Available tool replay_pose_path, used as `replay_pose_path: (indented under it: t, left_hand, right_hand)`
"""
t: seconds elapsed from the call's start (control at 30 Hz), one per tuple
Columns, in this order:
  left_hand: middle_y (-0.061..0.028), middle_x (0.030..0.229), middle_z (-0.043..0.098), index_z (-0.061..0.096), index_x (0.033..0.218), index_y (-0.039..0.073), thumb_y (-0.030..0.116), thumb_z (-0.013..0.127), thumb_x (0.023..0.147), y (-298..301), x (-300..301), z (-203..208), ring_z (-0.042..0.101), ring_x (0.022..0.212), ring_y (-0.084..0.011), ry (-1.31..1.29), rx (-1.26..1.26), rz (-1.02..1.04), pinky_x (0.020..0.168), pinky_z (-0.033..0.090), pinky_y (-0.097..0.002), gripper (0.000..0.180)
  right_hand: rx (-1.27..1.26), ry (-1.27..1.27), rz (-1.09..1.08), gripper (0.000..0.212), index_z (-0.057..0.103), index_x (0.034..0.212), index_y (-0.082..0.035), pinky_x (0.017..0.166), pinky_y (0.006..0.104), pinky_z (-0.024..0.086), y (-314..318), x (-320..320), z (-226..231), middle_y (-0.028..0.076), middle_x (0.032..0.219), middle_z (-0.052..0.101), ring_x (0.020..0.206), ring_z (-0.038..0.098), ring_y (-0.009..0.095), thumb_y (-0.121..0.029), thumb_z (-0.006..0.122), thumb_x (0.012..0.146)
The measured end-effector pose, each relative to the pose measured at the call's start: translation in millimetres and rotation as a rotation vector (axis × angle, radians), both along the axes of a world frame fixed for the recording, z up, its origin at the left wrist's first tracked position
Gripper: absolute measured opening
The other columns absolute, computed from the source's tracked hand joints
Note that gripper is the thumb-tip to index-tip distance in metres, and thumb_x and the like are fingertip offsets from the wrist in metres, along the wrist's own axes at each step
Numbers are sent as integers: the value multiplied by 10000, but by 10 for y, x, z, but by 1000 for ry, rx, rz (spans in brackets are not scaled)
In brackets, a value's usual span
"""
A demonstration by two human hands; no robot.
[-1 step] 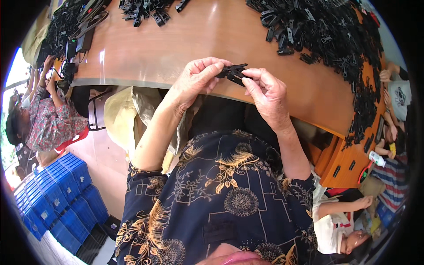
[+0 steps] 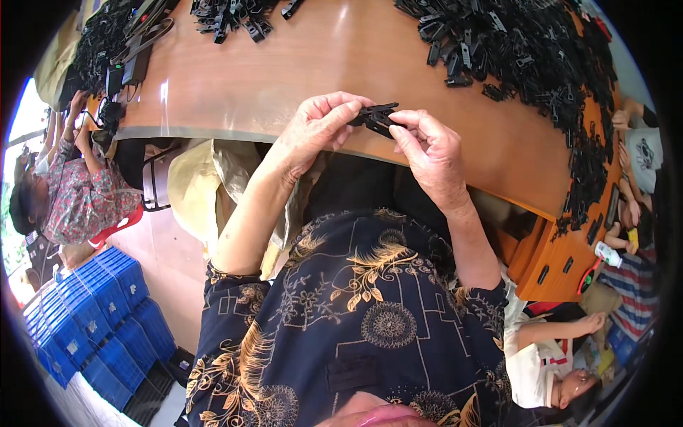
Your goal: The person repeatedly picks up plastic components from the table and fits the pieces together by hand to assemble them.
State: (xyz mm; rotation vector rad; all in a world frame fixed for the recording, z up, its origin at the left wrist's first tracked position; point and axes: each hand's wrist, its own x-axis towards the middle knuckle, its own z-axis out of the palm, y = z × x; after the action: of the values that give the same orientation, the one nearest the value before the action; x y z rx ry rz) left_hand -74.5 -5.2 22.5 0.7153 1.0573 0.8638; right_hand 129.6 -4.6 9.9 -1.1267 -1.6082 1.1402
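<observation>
Black piece [image 2: 375, 119] — clip, perhaps — between left hand [image 2: 321, 127] and right hand [image 2: 431, 148]

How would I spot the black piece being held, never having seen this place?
Find the wide brown table, then its near edge. There, the small black piece is held between the left hand and right hand. Unlike the black heaps farther back, it is pinched alone.

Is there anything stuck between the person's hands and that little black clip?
No, nothing visible is in the way. The left hand and the right hand both touch the black clip, one at each end. The big heap of black pieces lies apart from them, farther back on the tabletop.
</observation>
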Motion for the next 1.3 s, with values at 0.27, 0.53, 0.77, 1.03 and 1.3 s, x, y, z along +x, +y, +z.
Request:
replay_pose_path:
  t: [0.27, 0.53, 0.77, 1.03, 1.3]
  left_hand:
    - [55, 751, 573, 652, 1134, 41, 256, 552, 1000, -54, 234, -112, 490, 665, -4, 314, 205, -114, 579, 391, -171, 273]
    - [-56, 1081, 573, 478, 1323, 25, 181, 589, 979, -128, 538, -279, 551, 925, -102, 462, 533, -100, 794, 487, -244, 394]
    - [-33, 942, 604, 402, 1382, 38, 53, 647, 914, -16, 717, -216, 563, 851, -67, 121, 252, 20, 784, 476, -230, 529]
    - [6, 892, 585, 521, 1203, 54, 180, 683, 918, 275, 910, -217, 552, 796, -52, 96, 293, 4, 680, 459, -197, 351]
    - [-82, 685, 631, 538, 797, 32, 190, 643, 937, 993, 1265, -247, 608, 639, -113, 747, 612, -207, 581, 495, -270, 235]
  right_hand:
    - [148, -170, -53, 112, 654, 938, -20, 597, 322, 491, -45, 106, 2, 106, 807, 652, 657, 620, 235, -2, 679, 831]
    - [81, -206, -46, 131, 651, 969, -12, 638, 311, 511, -67, 222, -82, 96, 863, 649, 716, 641, 231, 1, 664, 840]
    - [-519, 529, -33, 130, 619, 1027, -6, 608, 206, 488, -2, 372, -259, -6, 878, 584, 717, 575, 65, -50, 656, 910]
    - [-567, 622, -85, 133, 586, 997, -22, 570, 181, 456, 166, 497, -250, -4, 869, 599, 658, 542, 37, -67, 672, 907]
    - [324, -714, -325, 162, 655, 991, -38, 716, 344, 513, 748, 1226, -19, 84, 946, 564, 845, 612, 242, -58, 686, 834]
